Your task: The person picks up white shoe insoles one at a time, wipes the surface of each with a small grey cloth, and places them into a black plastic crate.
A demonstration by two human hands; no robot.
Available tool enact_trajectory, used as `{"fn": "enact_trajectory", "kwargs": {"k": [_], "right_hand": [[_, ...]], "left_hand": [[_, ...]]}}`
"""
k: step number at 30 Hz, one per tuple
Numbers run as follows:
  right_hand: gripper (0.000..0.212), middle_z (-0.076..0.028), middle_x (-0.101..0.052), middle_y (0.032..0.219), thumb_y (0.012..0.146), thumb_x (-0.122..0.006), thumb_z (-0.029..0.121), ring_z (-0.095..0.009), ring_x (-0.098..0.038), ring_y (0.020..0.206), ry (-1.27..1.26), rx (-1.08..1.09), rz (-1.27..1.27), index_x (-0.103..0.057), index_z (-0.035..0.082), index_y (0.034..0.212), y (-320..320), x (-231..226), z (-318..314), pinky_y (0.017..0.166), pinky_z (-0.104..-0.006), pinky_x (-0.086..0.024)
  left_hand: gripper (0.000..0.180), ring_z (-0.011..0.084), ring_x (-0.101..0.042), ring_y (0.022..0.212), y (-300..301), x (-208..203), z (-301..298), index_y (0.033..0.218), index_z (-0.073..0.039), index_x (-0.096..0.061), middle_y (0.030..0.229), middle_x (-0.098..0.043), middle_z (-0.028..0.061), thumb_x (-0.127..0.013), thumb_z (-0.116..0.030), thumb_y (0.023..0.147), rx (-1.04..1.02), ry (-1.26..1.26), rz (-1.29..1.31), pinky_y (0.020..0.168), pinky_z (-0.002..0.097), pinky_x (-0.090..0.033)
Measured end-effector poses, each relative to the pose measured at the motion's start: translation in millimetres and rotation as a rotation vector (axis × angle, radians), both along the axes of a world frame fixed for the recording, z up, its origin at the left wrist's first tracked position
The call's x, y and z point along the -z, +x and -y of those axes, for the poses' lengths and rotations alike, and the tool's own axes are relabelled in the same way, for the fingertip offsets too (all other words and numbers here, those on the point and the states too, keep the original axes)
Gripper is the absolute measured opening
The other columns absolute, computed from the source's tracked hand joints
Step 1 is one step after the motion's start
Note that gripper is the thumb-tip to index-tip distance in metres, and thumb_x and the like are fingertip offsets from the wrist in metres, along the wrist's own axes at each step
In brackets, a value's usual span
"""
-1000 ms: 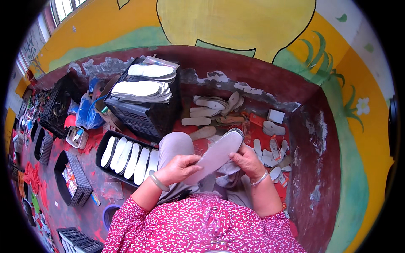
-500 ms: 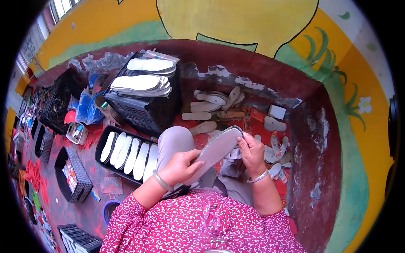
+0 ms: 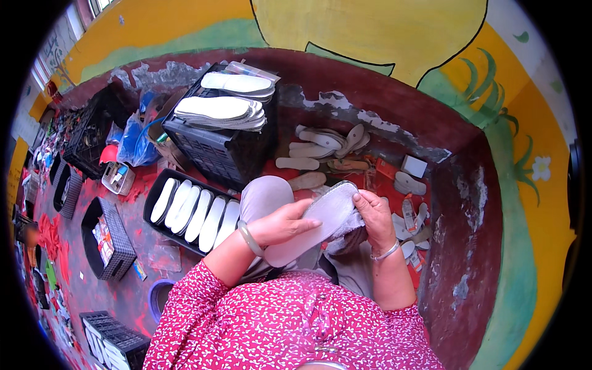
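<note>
— What are the fingers doing here?

— The left hand (image 3: 280, 223) lies flat over the heel end of a pale shoe insole (image 3: 314, 222), fingers together and pressed along its upper face with the thumb curled under the edge. The right hand (image 3: 373, 216) pinches the toe end, fingertips bent over the rim and thumb behind it.

— Why hold it that way?

— By my reading, a grip at both ends keeps the thin, floppy piece stretched and tilted up toward the eyes, with a scrap of grey cloth (image 3: 345, 231) bunched just beneath it. The insole sits above the person's lap, between the two hands, in front of a raised knee (image 3: 266, 192).

— And the containers around?

— Just to the left, a shallow black tray (image 3: 155, 219) on the red floor holds a row of white insoles (image 3: 196, 213) lying side by side. Beyond it, a tall black crate (image 3: 216, 154) carries two stacks of pale soles (image 3: 222, 110) on top. Farther left stand smaller black baskets (image 3: 114, 243), one holding small packets, plus a blue plastic bag (image 3: 132, 142). Loose soles (image 3: 320, 148) lie scattered against the painted wall (image 3: 370, 37).
</note>
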State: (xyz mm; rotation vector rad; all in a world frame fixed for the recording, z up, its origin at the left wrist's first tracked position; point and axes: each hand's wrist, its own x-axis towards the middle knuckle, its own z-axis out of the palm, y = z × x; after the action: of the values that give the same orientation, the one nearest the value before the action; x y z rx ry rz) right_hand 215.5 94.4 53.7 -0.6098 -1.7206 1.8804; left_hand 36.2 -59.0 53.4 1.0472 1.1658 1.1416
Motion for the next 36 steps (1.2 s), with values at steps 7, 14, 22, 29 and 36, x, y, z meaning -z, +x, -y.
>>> {"fn": "enact_trajectory", "kwargs": {"k": [7, 14, 22, 29, 36], "right_hand": [[0.032, -0.008, -0.064, 0.09, 0.089, -0.058, 0.026, -0.019, -0.063, 0.083, -0.699, 0.115, -0.138, -0.06, -0.002, 0.105, 7.0, -6.0, -11.1, 0.082, -0.0319, -0.051], [0.031, -0.014, -0.057, 0.116, 0.084, -0.058, 0.003, -0.02, -0.057, 0.106, -0.519, 0.036, -0.321, -0.055, -0.006, 0.114, -2.5, -23.9, -8.7, 0.094, -0.0337, -0.045], [0.021, -0.002, -0.061, 0.103, 0.084, -0.063, 0.003, -0.01, -0.058, 0.09, -0.087, 0.063, -0.223, -0.062, -0.001, 0.105, -45.5, -26.8, 4.8, 0.079, -0.023, -0.048], [0.022, -0.004, -0.059, 0.091, 0.083, -0.065, 0.006, -0.011, -0.056, 0.082, 0.384, 0.137, -0.114, -0.059, 0.001, 0.103, -50.6, -20.3, 12.2, 0.074, -0.0233, -0.045], [0.02, -0.01, -0.057, 0.087, 0.08, -0.065, 0.003, -0.021, -0.057, 0.077, 0.651, 0.211, -0.05, -0.057, 0.002, 0.098, -43.8, -26.2, 22.7, 0.071, -0.028, -0.046]], "left_hand": [[0.043, 0.0148, -0.064, 0.088, -9.2, -1.2, 1.9, 0.125, -0.003, -0.043, 0.105, -0.062, 0.0087, -0.061, -0.008, 0.086, -0.332, -0.044, 0.567, 0.074, 0.0264, -0.054], [0.045, 0.0172, -0.064, 0.089, -8.6, 10.0, 6.0, 0.127, -0.002, -0.04, 0.106, -0.061, 0.0103, -0.059, -0.01, 0.087, -0.242, -0.026, 0.871, 0.077, 0.0289, -0.054], [0.04, 0.0181, -0.065, 0.089, 3.7, 8.8, -3.7, 0.125, -0.001, -0.043, 0.105, -0.062, 0.012, -0.056, -0.005, 0.087, -0.166, 0.031, 0.951, 0.078, 0.0283, -0.054], [0.036, 0.0173, -0.064, 0.089, 5.4, 4.6, -2.0, 0.122, -0.001, -0.045, 0.104, -0.062, 0.0109, -0.056, -0.007, 0.088, -0.24, -0.031, 0.858, 0.078, 0.0291, -0.053], [0.031, 0.016, -0.064, 0.085, 12.3, 4.0, -6.2, 0.119, -0.002, -0.047, 0.102, -0.062, 0.0097, -0.054, -0.009, 0.09, -0.288, -0.027, 0.797, 0.075, 0.0286, -0.054]]}}
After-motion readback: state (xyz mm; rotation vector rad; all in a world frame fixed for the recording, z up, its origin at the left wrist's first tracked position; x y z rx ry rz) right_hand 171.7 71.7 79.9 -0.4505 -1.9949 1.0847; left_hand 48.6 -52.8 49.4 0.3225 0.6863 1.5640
